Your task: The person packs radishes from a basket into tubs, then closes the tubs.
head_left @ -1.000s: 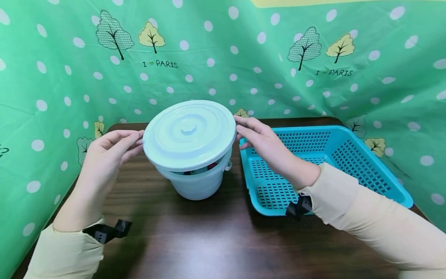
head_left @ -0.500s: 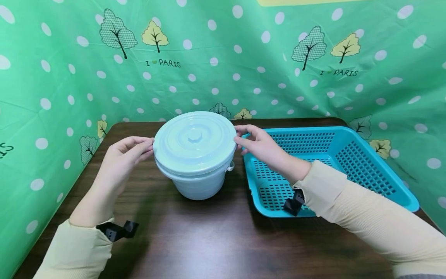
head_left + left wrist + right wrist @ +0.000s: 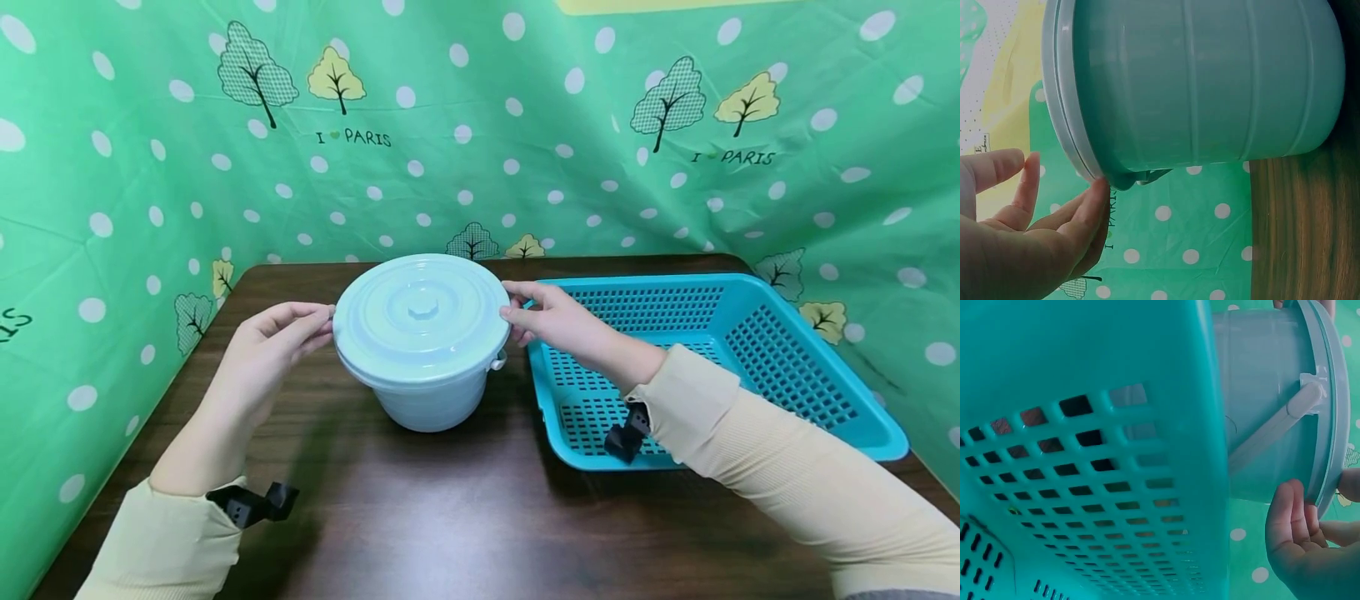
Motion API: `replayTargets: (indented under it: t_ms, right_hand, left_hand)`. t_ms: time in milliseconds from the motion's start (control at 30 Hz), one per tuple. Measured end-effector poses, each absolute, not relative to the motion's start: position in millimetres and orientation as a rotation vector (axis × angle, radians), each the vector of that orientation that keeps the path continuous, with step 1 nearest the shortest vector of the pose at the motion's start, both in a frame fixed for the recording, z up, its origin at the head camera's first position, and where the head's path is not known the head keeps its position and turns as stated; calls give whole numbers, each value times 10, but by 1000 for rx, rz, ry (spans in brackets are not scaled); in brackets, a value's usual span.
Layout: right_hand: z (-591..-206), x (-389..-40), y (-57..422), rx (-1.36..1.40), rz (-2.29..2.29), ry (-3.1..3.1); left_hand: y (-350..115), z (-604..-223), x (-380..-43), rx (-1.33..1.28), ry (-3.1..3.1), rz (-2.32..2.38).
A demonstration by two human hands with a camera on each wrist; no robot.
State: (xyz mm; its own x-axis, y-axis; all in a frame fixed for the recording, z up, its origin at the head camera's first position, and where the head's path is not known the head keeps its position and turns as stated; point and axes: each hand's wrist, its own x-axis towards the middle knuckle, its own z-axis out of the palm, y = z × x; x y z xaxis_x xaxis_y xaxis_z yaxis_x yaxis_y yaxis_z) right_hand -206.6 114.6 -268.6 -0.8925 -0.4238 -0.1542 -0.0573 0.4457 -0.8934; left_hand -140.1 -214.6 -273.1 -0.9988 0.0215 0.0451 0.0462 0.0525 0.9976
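A pale blue bucket (image 3: pixel 429 406) stands upright on the table, its round lid (image 3: pixel 390 333) lying over the top and hiding what is inside. My left hand (image 3: pixel 262 350) is at the lid's left edge. In the left wrist view its fingertips (image 3: pixel 1099 187) touch the rim from the side, while the thumb (image 3: pixel 997 169) stays off the lid. At the right edge, my right hand (image 3: pixel 558 321) pinches the lid rim. The right wrist view shows the thumb over the lid's top and the other fingers (image 3: pixel 1291 500) against the rim's lower side, near the bucket's handle (image 3: pixel 1272 428).
A turquoise perforated basket (image 3: pixel 551 417) sits right beside the bucket, under my right forearm. The dark wooden table (image 3: pixel 450 517) extends toward me. Behind and along the sides hangs a green polka-dot cloth (image 3: pixel 480 108).
The lid was tilted, with a gap at the front showing dark and red contents. It has come down level on the bucket, both hands lowering with it. The view has shifted slightly.
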Motion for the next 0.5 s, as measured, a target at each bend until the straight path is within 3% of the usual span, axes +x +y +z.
replayTargets:
  t_ms: [500]
  right_hand:
    - [-2708,-2075,1104,-408,-1366,2325]
  left_hand:
    - [-2225,-2720,-1325,19,-2718,-1662]
